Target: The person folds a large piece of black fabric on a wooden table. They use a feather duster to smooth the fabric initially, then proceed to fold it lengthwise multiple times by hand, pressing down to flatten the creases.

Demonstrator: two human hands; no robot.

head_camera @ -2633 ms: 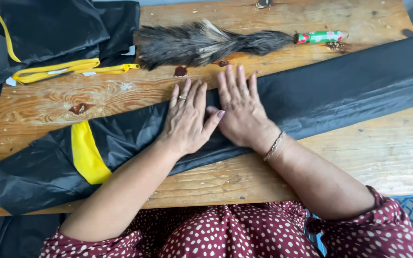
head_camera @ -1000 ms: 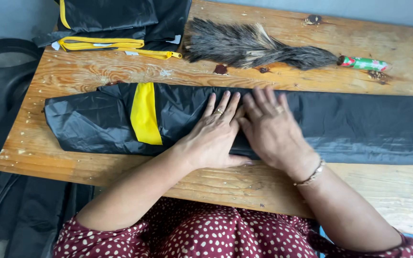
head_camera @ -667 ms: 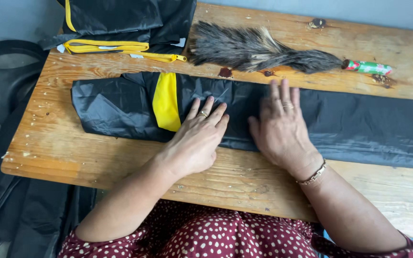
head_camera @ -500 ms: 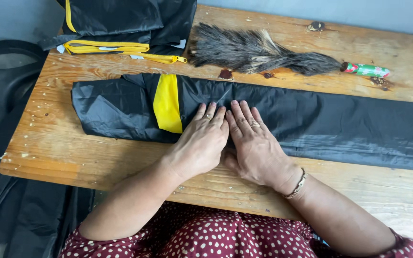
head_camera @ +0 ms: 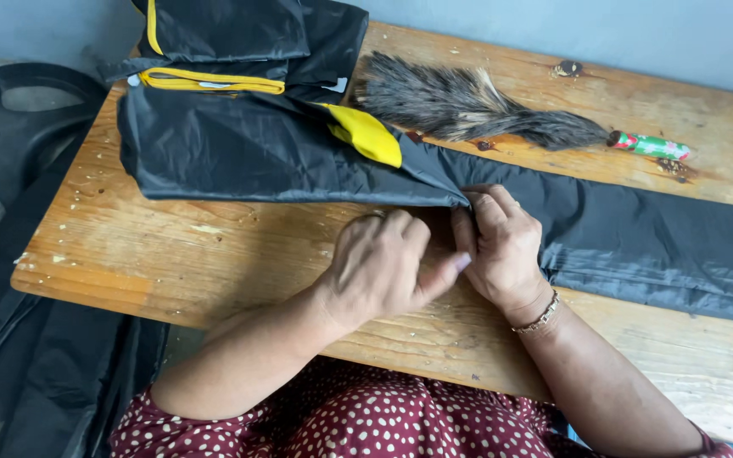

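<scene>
Pinching black fabric (head_camera: 282, 157), yellow patch (head_camera: 366, 136) beyond

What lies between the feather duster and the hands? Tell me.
In the head view, only the long black fabric lies between the feather duster and the left hand and right hand, plus a strip of bare wooden table.

Both hands meet at the near edge of a long black fabric piece (head_camera: 655, 237) lying across the wooden desk (head_camera: 214, 254). The left hand (head_camera: 379, 267) is curled, its thumb reaching toward the right hand (head_camera: 502, 246), which pinches a fold of the cloth. A yellow patch (head_camera: 366, 134) shows at the left. A feather duster (head_camera: 477, 110) lies at the far side.
</scene>
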